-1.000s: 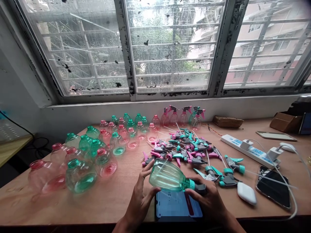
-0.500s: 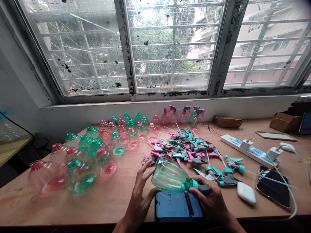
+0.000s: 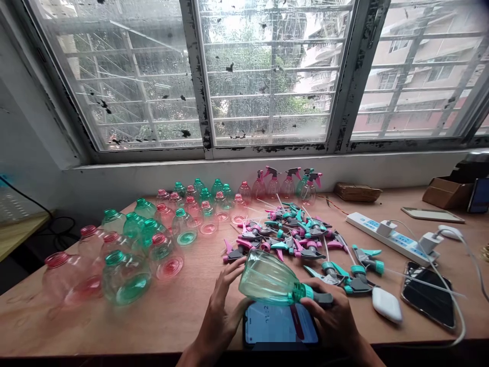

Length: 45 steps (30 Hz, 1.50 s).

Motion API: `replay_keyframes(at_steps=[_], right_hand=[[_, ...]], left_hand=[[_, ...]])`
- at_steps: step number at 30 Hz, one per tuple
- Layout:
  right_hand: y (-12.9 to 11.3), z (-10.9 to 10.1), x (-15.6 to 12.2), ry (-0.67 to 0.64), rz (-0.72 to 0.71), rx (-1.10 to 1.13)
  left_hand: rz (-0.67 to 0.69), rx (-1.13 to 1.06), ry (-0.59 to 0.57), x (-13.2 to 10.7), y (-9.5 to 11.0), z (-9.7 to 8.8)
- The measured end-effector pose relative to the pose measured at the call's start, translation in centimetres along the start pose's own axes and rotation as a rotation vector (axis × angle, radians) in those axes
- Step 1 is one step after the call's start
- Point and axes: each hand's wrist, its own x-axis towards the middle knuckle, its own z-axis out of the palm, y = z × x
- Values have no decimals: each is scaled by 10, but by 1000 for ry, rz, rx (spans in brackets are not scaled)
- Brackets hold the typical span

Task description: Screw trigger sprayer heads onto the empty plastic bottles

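Note:
A clear green spray bottle (image 3: pixel 269 279) lies tilted on its side in the air between my hands, its base to the left. My left hand (image 3: pixel 226 300) has thumb and fingers curved around the base end. At the neck, my right hand (image 3: pixel 329 311) pinches the teal collar of the grey spray head (image 3: pixel 323 299); part of the head is hidden by the fingers. Directly below the bottle, a lit phone (image 3: pixel 280 326) lies on the table. A pile of pink, teal and grey trigger spray heads (image 3: pixel 292 232) lies just beyond my hands.
Several open pink and green bottles (image 3: pixel 128 280) stand on the left and at the back. Bottles with heads fitted (image 3: pixel 273 184) stand by the wall. To the right are a power strip (image 3: pixel 389 237), a white case (image 3: pixel 386 305), a dark phone (image 3: pixel 428 295) and loose cables.
The bottle and my right hand have shifted very slightly to the right. My grip on the bottle looks the same.

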Motion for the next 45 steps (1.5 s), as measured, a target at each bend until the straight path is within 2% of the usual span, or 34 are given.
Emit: replay_keyframes(at_steps=[5, 10, 12, 15, 18, 21, 24, 30, 33, 35, 37, 39, 42, 45], right_hand=[[2, 2, -3, -30, -89, 3], [6, -1, -3, -36, 7, 44], [7, -1, -3, -38, 2, 69], [6, 1, -3, -53, -77, 48], [4, 5, -2, -50, -200, -24], [5, 7, -1, -73, -255, -22], [7, 6, -1, -142, -155, 81], [2, -7, -1, -269, 283, 274], [-5, -14, 3, -338, 377, 373], [-9, -17, 5, -368, 394, 397], [-12, -19, 4, -415, 408, 431], [-14, -21, 4, -415, 411, 426], [-14, -28, 15, -223, 400, 310], [-2, -46, 56, -30, 373, 118]], left_hand=[[-86, -92, -34, -3, -2, -1], [54, -102, -19, 0, -1, 1], [49, -86, -23, 0, 2, 1], [-41, -135, -62, -2, 7, 1], [-131, -308, -39, -2, 9, 1], [-147, -418, -23, -3, 6, 2], [-81, -352, -83, -5, 3, 3], [251, -173, -81, -7, 13, -1], [381, -111, -78, -5, 18, -7], [412, -114, -78, -3, 16, -11], [378, -159, -81, -2, 10, -13], [254, -222, -73, 0, 4, -12], [-26, -287, -86, 0, 0, -10], [-166, -232, -101, 0, 1, -8]])
